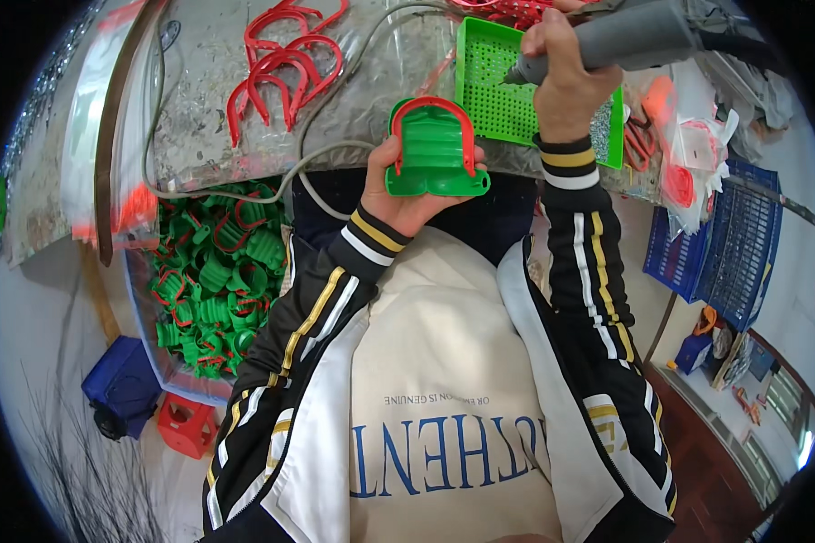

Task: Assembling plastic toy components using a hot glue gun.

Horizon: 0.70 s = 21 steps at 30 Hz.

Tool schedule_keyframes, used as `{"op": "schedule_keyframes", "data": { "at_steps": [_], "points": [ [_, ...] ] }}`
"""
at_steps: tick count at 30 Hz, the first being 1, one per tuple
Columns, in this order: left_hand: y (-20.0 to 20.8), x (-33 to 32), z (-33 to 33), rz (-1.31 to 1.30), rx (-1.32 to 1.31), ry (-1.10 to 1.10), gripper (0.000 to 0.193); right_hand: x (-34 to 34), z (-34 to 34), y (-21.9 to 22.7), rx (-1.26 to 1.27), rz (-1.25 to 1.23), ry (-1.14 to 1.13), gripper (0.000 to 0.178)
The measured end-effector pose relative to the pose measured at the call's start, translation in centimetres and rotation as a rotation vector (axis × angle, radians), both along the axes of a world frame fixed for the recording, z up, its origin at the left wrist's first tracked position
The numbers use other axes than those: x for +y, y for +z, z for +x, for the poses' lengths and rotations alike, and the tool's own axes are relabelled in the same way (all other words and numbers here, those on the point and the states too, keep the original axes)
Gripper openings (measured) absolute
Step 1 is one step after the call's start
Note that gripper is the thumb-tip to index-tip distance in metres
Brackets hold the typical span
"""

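Note:
My left hand (391, 201) is closed around a green ribbed plastic piece (435, 149), held from below near the table's front edge. A red U-shaped plastic piece (436, 103) lies along the green piece's rim. Wrapped around a grey electric screwdriver (641, 36) is my right hand (567, 89), up and to the right of the left one. The screwdriver's tip points left, over a bright green perforated basket (493, 90), and is apart from the green piece. Small metal bits (602, 127), too small to name surely, lie at the basket's right end.
Several loose red U-shaped pieces (285, 77) lie on the plastic-covered table (199, 109), with a grey cable (310, 163) looping across. A crate of green-and-red pieces (217, 271) stands at the left, a red stool (186, 425) below. Scissors (640, 145) and blue baskets (743, 235) are at the right.

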State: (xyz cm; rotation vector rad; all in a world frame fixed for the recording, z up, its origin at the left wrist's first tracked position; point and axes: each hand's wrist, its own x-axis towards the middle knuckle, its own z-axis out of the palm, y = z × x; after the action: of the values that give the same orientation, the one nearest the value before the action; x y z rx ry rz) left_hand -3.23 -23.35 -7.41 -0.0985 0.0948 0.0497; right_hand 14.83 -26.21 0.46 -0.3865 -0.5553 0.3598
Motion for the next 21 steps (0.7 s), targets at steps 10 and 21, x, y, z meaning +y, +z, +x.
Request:
{"op": "schedule_keyframes", "data": {
  "at_steps": [10,21],
  "points": [
    [-0.5,0.1,-0.2,0.049,0.007,0.017,0.071,-0.6,-0.2,-1.1,-0.279,-0.726,-0.426,0.014],
    [-0.6,0.3,-0.2,0.068,0.012,0.005,0.072,-0.4,-0.1,-1.5,-0.315,-0.736,-0.449,0.015]
  ]
}}
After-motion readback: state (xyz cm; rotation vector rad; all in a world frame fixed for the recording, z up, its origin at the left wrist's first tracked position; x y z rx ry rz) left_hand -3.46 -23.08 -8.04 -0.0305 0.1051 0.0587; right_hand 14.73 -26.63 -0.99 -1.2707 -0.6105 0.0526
